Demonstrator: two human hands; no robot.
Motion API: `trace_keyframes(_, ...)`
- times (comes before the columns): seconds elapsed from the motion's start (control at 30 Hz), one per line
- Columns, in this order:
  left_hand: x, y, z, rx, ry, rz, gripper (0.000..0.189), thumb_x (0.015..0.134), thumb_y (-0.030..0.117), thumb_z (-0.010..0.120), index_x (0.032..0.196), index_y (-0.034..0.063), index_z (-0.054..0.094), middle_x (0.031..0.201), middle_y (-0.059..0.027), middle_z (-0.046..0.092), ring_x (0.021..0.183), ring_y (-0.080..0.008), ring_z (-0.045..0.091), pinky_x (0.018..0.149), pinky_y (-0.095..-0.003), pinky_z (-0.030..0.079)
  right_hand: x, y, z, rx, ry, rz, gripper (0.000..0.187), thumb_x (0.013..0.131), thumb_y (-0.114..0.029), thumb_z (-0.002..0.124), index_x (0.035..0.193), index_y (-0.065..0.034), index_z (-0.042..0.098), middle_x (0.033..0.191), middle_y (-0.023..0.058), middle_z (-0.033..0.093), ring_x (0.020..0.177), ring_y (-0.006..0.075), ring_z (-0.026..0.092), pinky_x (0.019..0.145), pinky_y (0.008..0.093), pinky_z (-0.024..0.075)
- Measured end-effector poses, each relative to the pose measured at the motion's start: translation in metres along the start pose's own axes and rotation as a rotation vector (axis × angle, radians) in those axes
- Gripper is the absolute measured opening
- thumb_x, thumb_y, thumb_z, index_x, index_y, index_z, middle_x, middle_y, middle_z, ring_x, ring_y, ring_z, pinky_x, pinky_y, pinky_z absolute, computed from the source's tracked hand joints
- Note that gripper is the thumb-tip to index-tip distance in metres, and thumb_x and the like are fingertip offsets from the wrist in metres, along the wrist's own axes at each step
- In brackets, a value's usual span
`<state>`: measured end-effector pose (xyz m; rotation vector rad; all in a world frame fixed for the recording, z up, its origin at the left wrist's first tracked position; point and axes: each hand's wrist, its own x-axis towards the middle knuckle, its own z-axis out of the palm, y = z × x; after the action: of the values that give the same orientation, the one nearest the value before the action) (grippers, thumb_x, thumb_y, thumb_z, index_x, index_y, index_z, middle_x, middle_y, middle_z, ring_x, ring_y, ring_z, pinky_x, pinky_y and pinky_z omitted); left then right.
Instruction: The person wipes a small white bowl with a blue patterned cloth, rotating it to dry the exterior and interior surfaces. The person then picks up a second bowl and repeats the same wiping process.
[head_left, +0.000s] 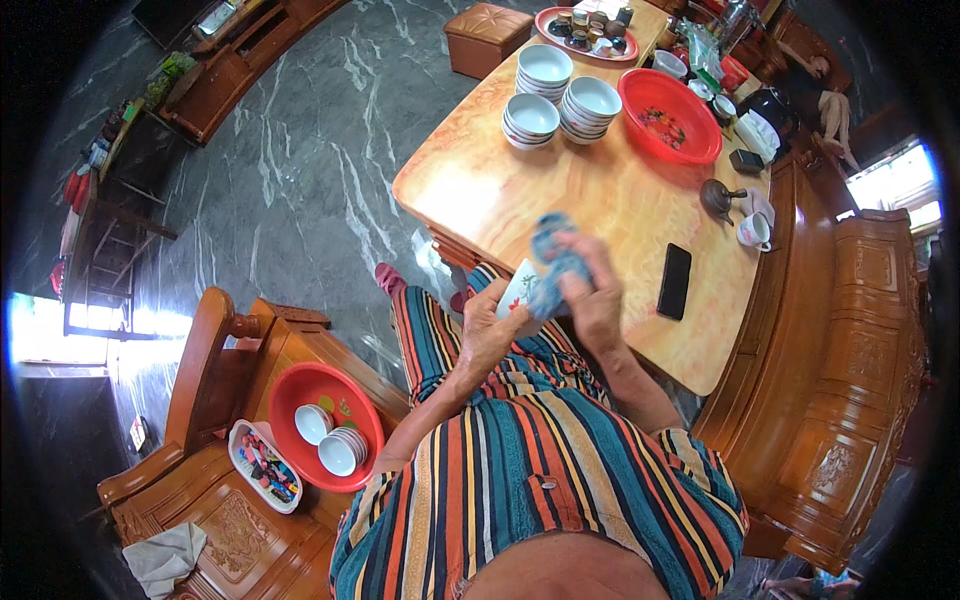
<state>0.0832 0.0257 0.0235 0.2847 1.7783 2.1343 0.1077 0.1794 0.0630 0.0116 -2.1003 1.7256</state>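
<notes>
Over my lap, at the near edge of the table, my left hand (486, 322) grips a white bowl (517, 291) with a painted floral pattern, tilted on its side. My right hand (598, 296) is closed around a crumpled blue cloth (559, 270), which touches the bowl and hides part of it. That hand is slightly blurred. Farther up the table stand three stacks of white bowls: a back stack (544, 69), a front stack (530, 120) and a right stack (591, 109). Beside them sits a red plastic basin (670, 116) with a flower print.
Rightward on the marble-like tabletop (480, 202) are a black phone (674, 281), a brown teapot (718, 198) and a white mug (753, 229). A tray (630, 54) carries small cups. On the wooden bench to my left, another red basin (281, 420) holds bowls, beside a white basket (294, 506).
</notes>
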Motion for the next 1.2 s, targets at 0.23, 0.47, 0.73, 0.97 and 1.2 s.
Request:
trace_keyframes(0.23, -0.002, -0.006, 0.001, 0.071, -0.136, 0.017, 0.018, 0.08, 0.017, 0.069, 0.084, 0.0022, 0.058, 0.068, 0.003, 0.054, 0.063, -0.0032, 0.048, 0.052, -0.0213, 0.041, -0.005, 0.02, 0.006, -0.084, -0.165, -0.155, 0.041, 0.084, -0.033, 0.058, 0.107, -0.0001, 0.059, 0.111, 0.0172, 0.056, 0.102, 0.0281, 0.053, 0.09, 0.036, 0.0418)
trace_keyframes(0.47, -0.005, 0.025, 0.001, 0.126, -0.302, 0.011, 0.017, 0.075, 0.014, 0.069, 0.081, 0.0013, 0.059, 0.07, -0.0001, 0.056, 0.062, -0.0051, 0.052, 0.055, -0.0218, 0.043, -0.015, 0.019, -0.013, 0.236, -0.169, 0.165, 0.035, 0.082, -0.035, 0.061, 0.09, -0.0009, 0.059, 0.084, 0.0049, 0.057, 0.076, 0.0112, 0.052, 0.069, 0.0247, 0.0428)
trace_keyframes(0.73, -0.009, 0.05, 0.001, -0.071, -0.28, -0.14, 0.017, 0.074, 0.017, 0.071, 0.08, 0.0037, 0.061, 0.07, 0.0017, 0.056, 0.064, -0.0047, 0.051, 0.058, -0.0213, 0.043, -0.021, 0.014, -0.012, 0.625, 0.012, 0.386, 0.03, 0.087, -0.031, 0.05, 0.084, -0.0015, 0.056, 0.074, 0.0024, 0.056, 0.063, 0.0086, 0.053, 0.059, 0.0222, 0.0438)
trace_keyframes(0.97, -0.007, 0.052, 0.011, -0.265, -0.205, -0.07, 0.026, 0.073, 0.02, 0.072, 0.088, 0.0025, 0.06, 0.074, 0.0018, 0.057, 0.066, -0.005, 0.051, 0.06, -0.0213, 0.042, -0.023, -0.004, 0.005, 1.077, 0.285, 0.515, 0.034, 0.092, -0.038, 0.041, 0.092, -0.007, 0.054, 0.08, 0.0064, 0.059, 0.076, 0.0172, 0.06, 0.072, 0.0307, 0.0492)
trace_keyframes(1.2, -0.004, 0.046, 0.022, -0.209, -0.315, -0.214, 0.046, 0.073, 0.015, 0.075, 0.112, -0.0024, 0.058, 0.092, -0.0064, 0.065, 0.082, -0.0114, 0.061, 0.076, -0.0261, 0.05, -0.023, 0.038, -0.015, 1.186, 0.203, 0.65, 0.034, 0.09, -0.04, 0.044, 0.097, -0.0087, 0.055, 0.082, 0.0056, 0.06, 0.073, 0.0173, 0.059, 0.071, 0.0307, 0.0495)
